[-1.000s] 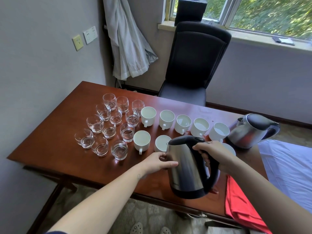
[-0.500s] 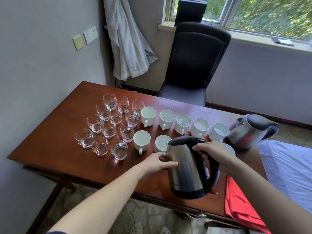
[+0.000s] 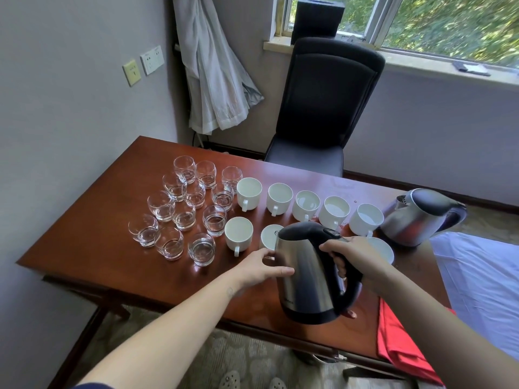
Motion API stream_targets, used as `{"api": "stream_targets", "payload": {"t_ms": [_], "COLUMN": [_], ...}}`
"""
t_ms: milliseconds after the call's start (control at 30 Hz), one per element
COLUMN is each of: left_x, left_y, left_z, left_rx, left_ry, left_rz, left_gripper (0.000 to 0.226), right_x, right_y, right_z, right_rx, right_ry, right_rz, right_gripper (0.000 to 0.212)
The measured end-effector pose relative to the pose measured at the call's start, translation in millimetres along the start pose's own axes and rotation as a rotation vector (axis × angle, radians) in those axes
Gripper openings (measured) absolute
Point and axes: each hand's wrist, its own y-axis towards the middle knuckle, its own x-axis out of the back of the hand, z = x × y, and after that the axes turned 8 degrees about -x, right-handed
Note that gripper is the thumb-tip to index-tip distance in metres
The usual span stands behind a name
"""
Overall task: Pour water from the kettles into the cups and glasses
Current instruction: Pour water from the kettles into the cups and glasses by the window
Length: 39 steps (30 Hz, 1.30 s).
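My right hand [image 3: 355, 258] grips the black handle of a steel kettle [image 3: 306, 276], held lifted over the near table edge, its spout over a white cup [image 3: 269, 236]. My left hand [image 3: 262, 269] rests flat against the kettle's steel side, fingers spread. Several white cups stand in a back row [image 3: 306, 204], and one more [image 3: 238, 232] stands in front. Several clear glasses [image 3: 185, 210] holding water cluster at the left. A second steel kettle [image 3: 418, 216] stands at the right. Another white cup [image 3: 382, 248] is partly hidden behind my right hand.
The wooden table [image 3: 92, 231] stands against the left wall. A black chair [image 3: 323, 108] is behind it, below the window. A red cloth [image 3: 398, 343] hangs off the near right corner, with a white bed sheet [image 3: 483, 276] beside it. A white garment [image 3: 213, 66] hangs on the wall.
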Motion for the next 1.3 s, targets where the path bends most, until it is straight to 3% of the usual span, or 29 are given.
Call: {"api": "stream_targets", "payload": {"t_ms": [400,767,1300], "left_x": [24,52,76], "left_y": [-5,-15,-21], "left_z": [-1,2,4], "left_rx": [-0.008,-0.009,0.0], "left_ry": [-0.018,-0.038,-0.079], "left_rz": [-0.036,-0.087,-0.063], "left_gripper": [0.059,0.049,0.033], "right_x": [-19,-47,-70], "right_y": [5,13,26], "right_z": [18,39,57], "right_rx": [0.045,-0.008,-0.101], "right_ry": [-0.05,-0.03,-0.075], "right_rz": [0.011,0.122,0.151], "right_gripper": [0.036,0.034,0.032]}}
